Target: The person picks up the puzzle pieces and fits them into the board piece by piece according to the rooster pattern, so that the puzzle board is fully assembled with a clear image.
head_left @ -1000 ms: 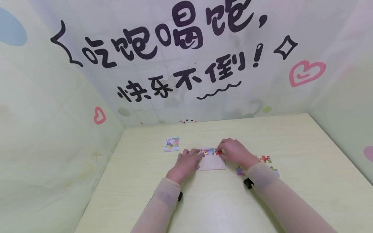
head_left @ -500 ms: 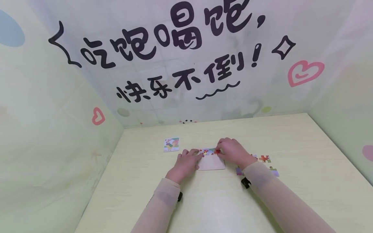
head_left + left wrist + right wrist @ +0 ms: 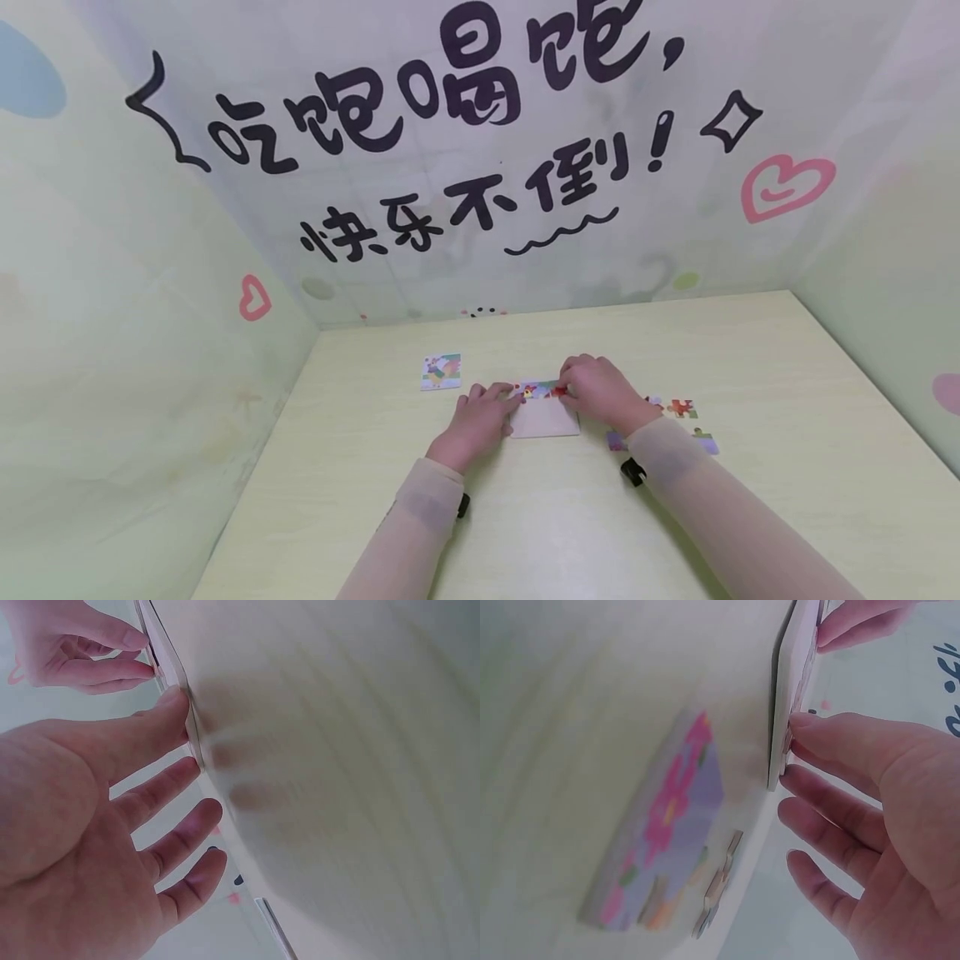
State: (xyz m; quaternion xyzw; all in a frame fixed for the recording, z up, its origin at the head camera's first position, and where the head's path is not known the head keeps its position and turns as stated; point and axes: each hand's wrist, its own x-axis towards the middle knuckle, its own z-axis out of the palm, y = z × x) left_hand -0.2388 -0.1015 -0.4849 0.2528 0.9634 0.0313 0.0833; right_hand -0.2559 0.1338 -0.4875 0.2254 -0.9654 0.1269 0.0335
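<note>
A small white puzzle board (image 3: 546,423) lies on the table, with a row of colourful jigsaw pieces (image 3: 535,391) along its far edge. My left hand (image 3: 474,423) holds the board at its far left corner between thumb and forefinger; in the left wrist view the other fingers spread loosely beyond the edge. At the far right corner, my right hand (image 3: 603,393) pinches a red puzzle piece (image 3: 559,391) against the board. Its fingertips cover part of that piece. From the right wrist view, the thumb and forefinger meet at the board's rim (image 3: 780,712).
Loose puzzle pieces (image 3: 682,408) lie right of the board, partly under my right forearm. One flowered purple piece (image 3: 676,806) shows large in the right wrist view. A square picture card (image 3: 441,372) lies at the back left. Printed cloth walls (image 3: 480,275) enclose the table (image 3: 360,400).
Both hands stay almost in place at the board. The right forearm has shifted slightly left since the first frame. The head view has moved a little.
</note>
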